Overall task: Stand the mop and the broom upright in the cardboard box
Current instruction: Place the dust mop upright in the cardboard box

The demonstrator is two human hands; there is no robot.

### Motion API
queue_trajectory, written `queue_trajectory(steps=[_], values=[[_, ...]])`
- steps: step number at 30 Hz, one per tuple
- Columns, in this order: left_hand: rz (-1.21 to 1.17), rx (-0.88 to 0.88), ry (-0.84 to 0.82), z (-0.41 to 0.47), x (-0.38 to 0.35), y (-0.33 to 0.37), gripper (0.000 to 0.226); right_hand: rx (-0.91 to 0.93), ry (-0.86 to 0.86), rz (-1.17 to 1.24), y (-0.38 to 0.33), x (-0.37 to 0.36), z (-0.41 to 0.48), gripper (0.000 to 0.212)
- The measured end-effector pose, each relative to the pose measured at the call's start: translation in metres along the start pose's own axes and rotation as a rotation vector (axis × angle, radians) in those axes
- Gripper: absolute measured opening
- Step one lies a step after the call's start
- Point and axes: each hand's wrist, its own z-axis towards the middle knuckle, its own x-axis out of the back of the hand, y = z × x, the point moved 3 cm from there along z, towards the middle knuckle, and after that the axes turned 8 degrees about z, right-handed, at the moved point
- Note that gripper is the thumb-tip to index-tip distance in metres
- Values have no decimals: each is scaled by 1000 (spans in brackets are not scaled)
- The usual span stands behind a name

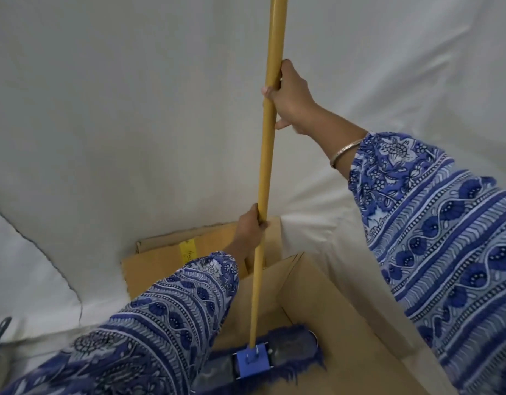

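The mop has a long yellow handle [267,155] and a flat blue fringed head [277,354]. It stands nearly upright, with its head down inside the open cardboard box [326,295]. My right hand [288,98] grips the handle high up. My left hand [250,229] grips it lower, just above the box's far rim. Part of the mop head is hidden behind my left sleeve. No broom is visible.
White cloth [132,109] covers the wall and floor behind and around the box. The box's flaps [171,258] are folded outward at the back. A grey object [0,332] pokes in at the lower left edge.
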Motion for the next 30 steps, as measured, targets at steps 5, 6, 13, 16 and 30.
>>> queue_trajectory(steps=[5, 6, 13, 16, 30], values=[[30, 110, 55, 40, -34, 4, 28, -15, -95, 39, 51, 13, 41, 13], [43, 121, 67, 45, -37, 3, 28, -13, -114, 49, 59, 14, 46, 13], [57, 258, 176, 77, -64, -18, 24, -7, -231, 89, 109, 3, 83, 15], [83, 268, 183, 89, -67, -23, 23, 21, -238, 74, 121, -5, 98, 14], [36, 445, 201, 115, -51, -55, 20, 49, -356, 65, 126, -51, 124, 37]])
